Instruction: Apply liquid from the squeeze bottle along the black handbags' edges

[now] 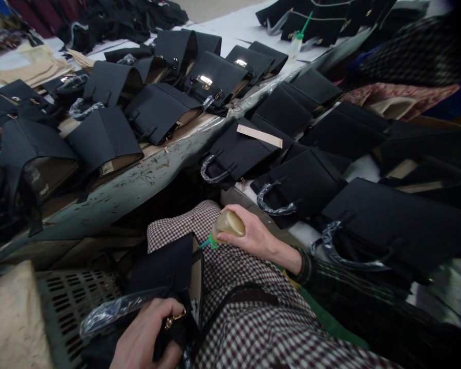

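My right hand [249, 233] is wrapped round a squeeze bottle [225, 228] of yellowish liquid. The bottle is tipped, and its green nozzle [209, 242] points down and left at the edge of a black handbag [163, 264]. Whether the tip touches the bag I cannot tell. The handbag rests on my lap, its beige inside edge showing on the right. My left hand [149, 333] grips the bag near a gold-coloured metal clasp [174, 319]. Beside that hand lies the bag's handle [117, 310], wrapped in clear plastic.
Several black handbags [103, 136] stand on the table [157, 174] at the left. More bags [303, 179] with plastic-wrapped handles fill the right side. A plastic crate [75, 302] sits at lower left. Another green-tipped bottle [297, 43] stands on the far table.
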